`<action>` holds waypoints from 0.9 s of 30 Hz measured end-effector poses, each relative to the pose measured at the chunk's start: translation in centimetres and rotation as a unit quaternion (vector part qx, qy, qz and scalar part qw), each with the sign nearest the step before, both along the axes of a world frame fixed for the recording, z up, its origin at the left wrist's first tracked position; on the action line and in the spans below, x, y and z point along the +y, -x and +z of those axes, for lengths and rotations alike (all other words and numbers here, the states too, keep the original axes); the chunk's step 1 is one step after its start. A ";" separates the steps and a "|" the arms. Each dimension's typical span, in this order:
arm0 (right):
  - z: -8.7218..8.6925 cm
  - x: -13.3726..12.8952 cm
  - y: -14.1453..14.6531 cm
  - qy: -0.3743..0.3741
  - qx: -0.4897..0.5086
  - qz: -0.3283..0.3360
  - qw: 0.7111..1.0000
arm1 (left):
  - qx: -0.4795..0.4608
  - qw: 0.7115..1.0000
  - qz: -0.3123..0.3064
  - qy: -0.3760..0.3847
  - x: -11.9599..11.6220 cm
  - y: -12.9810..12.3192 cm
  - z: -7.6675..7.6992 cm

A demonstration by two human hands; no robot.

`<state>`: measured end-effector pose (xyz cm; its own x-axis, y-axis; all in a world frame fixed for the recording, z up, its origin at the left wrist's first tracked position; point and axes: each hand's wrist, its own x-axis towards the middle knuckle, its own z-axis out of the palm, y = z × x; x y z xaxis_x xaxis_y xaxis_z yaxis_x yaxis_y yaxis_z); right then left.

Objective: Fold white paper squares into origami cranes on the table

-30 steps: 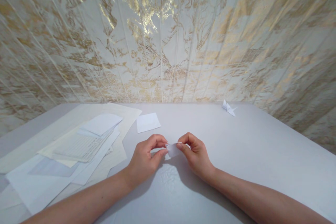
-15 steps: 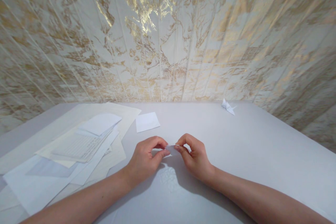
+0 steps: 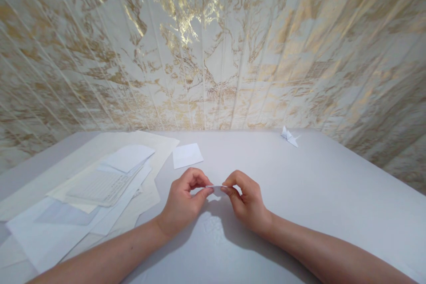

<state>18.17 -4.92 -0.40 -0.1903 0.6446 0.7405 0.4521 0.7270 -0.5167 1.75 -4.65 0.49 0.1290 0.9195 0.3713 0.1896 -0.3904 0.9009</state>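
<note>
A small folded white paper is held between my two hands, above the middle of the table. My left hand pinches its left end between thumb and index finger. At the right end, my right hand grips it the same way. Fingertips cover both ends, and the folds are too small to make out. Beyond my left hand a square white sheet lies flat on the table.
On the left of the white table spreads a pile of loose papers, some printed, partly beneath my left forearm. A folded paper crane stands at the far right. Behind the table rises a gold-patterned wall covering.
My left fingertips have shifted slightly left along the small paper, which now shows more edge-on. My right hand has barely moved and keeps its pinch.
</note>
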 end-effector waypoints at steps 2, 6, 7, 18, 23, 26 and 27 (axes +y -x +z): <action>0.0 -0.1 0.1 0.016 0.015 0.000 1.000 | -0.053 0.998 -0.005 0.033 -0.2 -0.2 0.2; 0.1 -0.3 0.2 0.052 0.039 -0.008 0.998 | -0.124 0.987 -0.007 0.103 -0.6 -0.6 0.8; 0.2 -0.3 0.3 0.061 0.044 -0.010 0.997 | -0.131 0.985 -0.001 0.116 -0.6 -0.6 1.0; 0.5 -0.3 0.4 0.160 0.083 -0.015 0.983 | -0.195 0.958 -0.019 0.212 -0.2 -0.4 1.0; 0.5 -0.2 0.5 0.199 0.115 -0.013 0.973 | -0.196 0.961 -0.012 0.196 -0.1 -0.3 0.7; 0.6 0.0 0.6 0.217 0.140 -0.014 0.966 | -0.196 0.961 -0.023 0.193 -0.1 -0.5 0.6; 0.6 0.0 0.6 0.222 0.147 -0.014 0.964 | -0.184 0.963 -0.027 0.197 -0.2 -0.6 0.6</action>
